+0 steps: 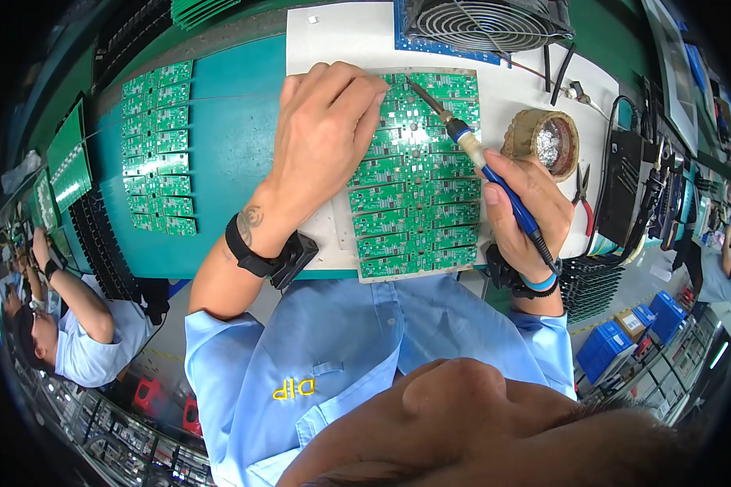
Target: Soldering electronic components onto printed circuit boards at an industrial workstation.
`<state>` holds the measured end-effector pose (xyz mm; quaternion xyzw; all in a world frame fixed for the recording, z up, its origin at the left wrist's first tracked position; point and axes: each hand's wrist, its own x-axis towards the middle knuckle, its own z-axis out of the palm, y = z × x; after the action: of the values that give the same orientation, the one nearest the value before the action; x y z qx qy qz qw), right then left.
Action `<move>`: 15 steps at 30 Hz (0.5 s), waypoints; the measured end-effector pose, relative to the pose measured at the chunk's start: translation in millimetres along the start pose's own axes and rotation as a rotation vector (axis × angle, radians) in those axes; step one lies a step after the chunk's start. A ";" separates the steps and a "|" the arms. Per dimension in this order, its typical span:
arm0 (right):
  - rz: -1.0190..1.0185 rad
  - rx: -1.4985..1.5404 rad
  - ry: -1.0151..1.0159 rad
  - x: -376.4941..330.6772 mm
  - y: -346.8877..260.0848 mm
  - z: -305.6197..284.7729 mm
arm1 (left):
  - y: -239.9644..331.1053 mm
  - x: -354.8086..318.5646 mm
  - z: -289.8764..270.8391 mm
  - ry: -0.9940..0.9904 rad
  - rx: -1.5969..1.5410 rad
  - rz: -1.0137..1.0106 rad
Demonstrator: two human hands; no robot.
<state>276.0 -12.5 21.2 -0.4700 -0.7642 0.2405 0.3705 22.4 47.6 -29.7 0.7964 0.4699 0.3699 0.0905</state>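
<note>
My right hand [532, 211] grips the blue handle of a soldering iron [508, 188], its metal tip pointing up and left to the far edge of a green circuit board panel [418, 215]. The panel lies before me on a pale backing, divided into several rows of small boards. Over its far left corner, my left hand [325, 122] is closed in a pinch. A thin strand of solder wire [235, 98] runs in from the left to this hand; its end at the fingertips is too small to make out.
Another green panel [158, 150] lies on the teal mat [231, 170] at left. A fan [487, 24] stands at the back. Right of my panel are a round tip-cleaning pot [556, 144], red-handled pliers [582, 203] and black tubes [562, 73]. A co-worker [89, 325] sits at far left.
</note>
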 end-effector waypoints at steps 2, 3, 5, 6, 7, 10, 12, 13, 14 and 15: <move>-0.001 -0.005 0.002 -0.2 -0.3 0.1 | -0.7 -0.4 0.9 -0.008 -0.010 0.001; -0.001 -0.007 0.003 -0.2 -0.3 0.2 | -0.6 -0.3 0.9 -0.008 -0.010 0.001; 0.000 -0.007 0.002 -0.1 -0.3 0.2 | -0.3 0.5 0.7 -0.011 -0.020 0.001; 0.001 -0.007 0.000 0.0 -0.4 0.1 | -0.3 0.6 0.8 -0.013 -0.025 0.001; 0.001 -0.008 -0.001 0.1 -0.5 0.0 | -0.6 0.6 1.0 -0.013 -0.025 0.000; 0.004 -0.009 -0.002 0.6 -1.3 -0.3 | -1.5 0.4 1.8 -0.030 -0.033 -0.017; 0.006 -0.009 -0.002 0.6 -1.6 -0.2 | -1.2 0.6 1.9 -0.032 -0.032 -0.019; 0.010 -0.007 -0.002 0.4 -2.0 -0.2 | -1.0 1.0 1.9 -0.033 -0.031 -0.021; 0.015 -0.005 -0.001 0.2 -2.3 -0.3 | -0.9 1.1 2.0 -0.035 -0.030 -0.022; 0.020 -0.003 -0.001 0.3 -2.5 -0.4 | -1.1 1.0 2.1 -0.035 -0.030 -0.023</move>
<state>274.9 -13.4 23.3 -0.4780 -0.7601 0.2430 0.3669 23.4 49.4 -31.2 0.7958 0.4717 0.3620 0.1148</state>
